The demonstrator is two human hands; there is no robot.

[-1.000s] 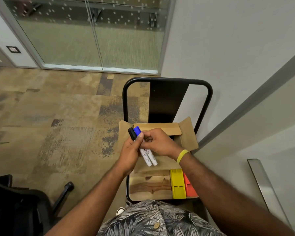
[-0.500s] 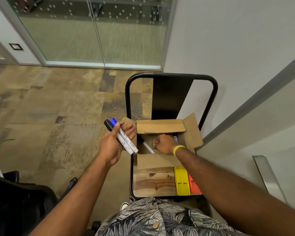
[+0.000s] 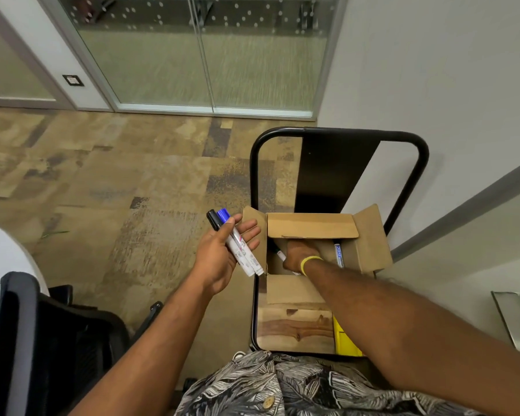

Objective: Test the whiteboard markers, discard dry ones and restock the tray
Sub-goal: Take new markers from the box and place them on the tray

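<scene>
My left hand (image 3: 222,253) holds two white markers (image 3: 240,249) side by side, one with a black cap and one with a blue cap, left of an open cardboard box (image 3: 312,226). My right hand (image 3: 297,255), with a yellow wristband, reaches down into the box; its fingers are hidden under the far flap. A white marker (image 3: 280,255) lies in the box touching that hand, and a blue-labelled marker (image 3: 338,255) lies at the right side of the box. Whether the right hand grips anything cannot be seen.
The box sits on a small wooden-topped cart (image 3: 294,331) with a black tubular frame (image 3: 336,134). A yellow block (image 3: 344,340) lies on the cart by my right arm. A black office chair (image 3: 57,340) stands at lower left. A metal ledge (image 3: 511,318) sits on the right wall.
My hands parted: the left carried the two markers out to the left of the box, and the right went down into the box and deeper under the flap.
</scene>
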